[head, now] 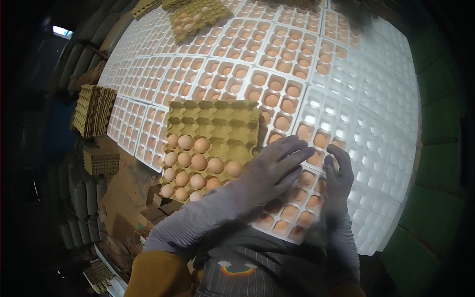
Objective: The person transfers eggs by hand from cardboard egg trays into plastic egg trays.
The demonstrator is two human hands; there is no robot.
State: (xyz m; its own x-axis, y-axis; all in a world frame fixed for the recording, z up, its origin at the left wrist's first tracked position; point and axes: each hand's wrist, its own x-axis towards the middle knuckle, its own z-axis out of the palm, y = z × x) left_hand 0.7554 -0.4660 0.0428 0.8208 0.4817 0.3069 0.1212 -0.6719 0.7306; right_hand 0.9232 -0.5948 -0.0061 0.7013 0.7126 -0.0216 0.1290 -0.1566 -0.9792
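Observation:
My left hand (272,172), apparently gloved, reaches over a white foam egg tray (321,167), with its fingers extended and slightly apart. Its fingertips are beside a brown egg (314,158) in a cell; its palm side is hidden. Facing it, my right hand (339,174) has its thumb and index finger bent near eggs in the same tray. Whether it grips one is hard to see. Under my left forearm lies a yellowish pulp egg flat (230,122). Rows of brown eggs (199,161) fill its near part, and bare cups show at its far side.
More foam trays holding eggs (226,80) spread ahead and left. Foam trays with bare cells (374,163) stand at right, beside a green surface (438,163). Stacked pulp flats (94,111) are at left. Another flat with several eggs (198,18) lies at the far side.

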